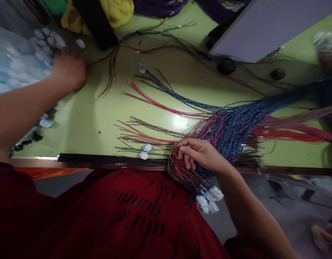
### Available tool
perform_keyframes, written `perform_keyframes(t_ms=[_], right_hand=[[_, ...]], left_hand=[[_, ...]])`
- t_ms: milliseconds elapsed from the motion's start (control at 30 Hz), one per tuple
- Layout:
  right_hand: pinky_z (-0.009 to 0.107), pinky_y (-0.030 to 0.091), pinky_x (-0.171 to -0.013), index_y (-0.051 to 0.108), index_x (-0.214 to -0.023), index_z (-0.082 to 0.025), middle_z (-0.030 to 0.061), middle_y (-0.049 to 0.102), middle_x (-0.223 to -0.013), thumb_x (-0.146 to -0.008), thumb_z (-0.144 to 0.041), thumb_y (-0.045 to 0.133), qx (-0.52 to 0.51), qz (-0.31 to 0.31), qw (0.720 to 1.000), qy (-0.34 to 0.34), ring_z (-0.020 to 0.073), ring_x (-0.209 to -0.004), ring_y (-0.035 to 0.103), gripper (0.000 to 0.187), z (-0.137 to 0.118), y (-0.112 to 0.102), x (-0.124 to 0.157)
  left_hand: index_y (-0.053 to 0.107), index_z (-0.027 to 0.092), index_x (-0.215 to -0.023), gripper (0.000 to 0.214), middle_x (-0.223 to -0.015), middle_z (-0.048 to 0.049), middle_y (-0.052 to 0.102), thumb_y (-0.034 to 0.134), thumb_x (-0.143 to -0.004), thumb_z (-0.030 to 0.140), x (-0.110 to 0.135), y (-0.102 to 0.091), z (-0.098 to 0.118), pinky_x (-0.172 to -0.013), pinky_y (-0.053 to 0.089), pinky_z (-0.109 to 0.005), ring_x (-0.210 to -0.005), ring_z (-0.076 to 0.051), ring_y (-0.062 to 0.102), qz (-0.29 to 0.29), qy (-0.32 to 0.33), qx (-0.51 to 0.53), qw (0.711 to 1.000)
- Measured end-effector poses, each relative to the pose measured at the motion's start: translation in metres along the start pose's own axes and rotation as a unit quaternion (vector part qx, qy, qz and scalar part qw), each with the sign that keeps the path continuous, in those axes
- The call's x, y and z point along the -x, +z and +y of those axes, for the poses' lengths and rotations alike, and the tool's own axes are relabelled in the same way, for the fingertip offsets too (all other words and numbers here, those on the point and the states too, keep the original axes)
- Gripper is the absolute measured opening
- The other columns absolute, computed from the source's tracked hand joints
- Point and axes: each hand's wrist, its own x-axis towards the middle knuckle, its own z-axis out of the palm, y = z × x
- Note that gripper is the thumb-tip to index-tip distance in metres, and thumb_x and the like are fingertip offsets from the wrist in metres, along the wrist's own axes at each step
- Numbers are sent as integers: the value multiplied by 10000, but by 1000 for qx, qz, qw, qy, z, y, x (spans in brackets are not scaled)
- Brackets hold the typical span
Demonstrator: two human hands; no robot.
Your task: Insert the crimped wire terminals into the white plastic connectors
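Note:
My left hand reaches to a pile of white and blue plastic connectors at the upper left; its fingers are blurred and partly hidden. My right hand lies over a bundle of thin wires near the table's front edge, thumb and forefinger closed at some red and brown wires. Below it, wires with white connectors on their ends hang over the edge. Two small white connectors lie on the wires left of that hand. Another connector lies farther back, by the blue wires' ends.
A thick bundle of blue twisted wires runs across the green table to the right. A clear bag of connectors is at the left. At the back stand a black post, a pale panel and yellow material.

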Motion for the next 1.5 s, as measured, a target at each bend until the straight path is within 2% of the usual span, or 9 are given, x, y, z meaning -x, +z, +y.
perform_keyframes(t_ms=[167, 367, 800, 933, 1000, 1133, 1233, 1367, 1500], right_hand=[[207, 426, -387, 586, -876, -153, 4, 640, -658, -873, -308, 517, 144, -6, 990, 2, 91, -418, 567, 170, -13, 6, 4], [240, 401, -606, 656, -846, -159, 22, 667, -725, -853, -137, 512, 418, -26, 897, -139, 116, -637, 585, 146, -44, 34, 15], [298, 316, -606, 633, -820, -121, 99, 638, -795, -876, -104, 481, 623, -32, 742, -244, 170, -673, 516, 162, -15, 74, -20], [299, 360, -637, 624, -806, -120, 96, 632, -782, -893, -124, 448, 584, -33, 764, -272, 177, -689, 536, 196, -11, 67, -16], [282, 376, -641, 618, -821, -126, 80, 634, -782, -883, -120, 442, 535, -21, 798, -276, 163, -687, 544, 187, -9, 58, -11], [249, 378, -607, 602, -778, -165, 13, 611, -685, -823, -95, 485, 439, -33, 854, -278, 125, -616, 527, 143, -15, 48, 4], [278, 418, -691, 639, -850, -170, 24, 654, -724, -869, -131, 518, 390, -96, 856, -327, 141, -703, 556, 128, -32, 61, 12], [276, 453, -717, 663, -922, -173, 29, 697, -791, -913, -160, 528, 283, -175, 877, -346, 136, -769, 580, 136, -50, 83, 11], [219, 457, -610, 645, -858, -175, -7, 665, -746, -885, -199, 548, 138, -33, 965, -222, 91, -651, 571, 103, -48, 86, 1]], left_hand=[[469, -34, -1239, 452, -1453, -244, 369, 507, -889, 249, 18, 7, -5, -1086, 38, -643, -1386, -381, 184, -11, 86, -194, 977], [483, 10, -1289, 485, -1374, -209, 478, 434, -927, 330, 40, 15, -1, -1062, 282, -527, -1301, -326, 358, -5, 111, -356, 928], [560, 113, -1259, 474, -1246, -155, 608, 479, -909, 422, 108, 31, -19, -1009, 335, -462, -1171, -317, 514, 18, 126, -255, 959], [556, 158, -1146, 338, -829, -14, 577, 587, -869, 348, 132, 26, 0, -698, 447, -267, -707, -130, 527, 124, -18, 76, 989], [553, 174, -901, 117, -679, 22, 462, 534, -887, 288, 147, 23, 12, -469, 330, -186, -528, -84, 395, 58, -167, 366, 914], [576, 154, -870, 281, -653, -9, 461, 340, -964, 275, 179, 29, 27, -402, 315, -151, -491, -70, 410, -62, -284, 554, 780], [625, 223, -952, 130, -625, 3, 512, 530, -886, 281, 205, 52, 32, -351, 279, -148, -464, -84, 438, -147, -314, 576, 740], [651, 245, -1102, 407, -733, -4, 627, 755, -709, 233, 230, 87, 35, -342, 331, -156, -489, -83, 488, -224, -217, 539, 782], [639, 236, -1199, 458, -669, 25, 603, 720, -748, 244, 239, 99, 30, -358, 370, -163, -450, -64, 474, -253, -172, 513, 802]])
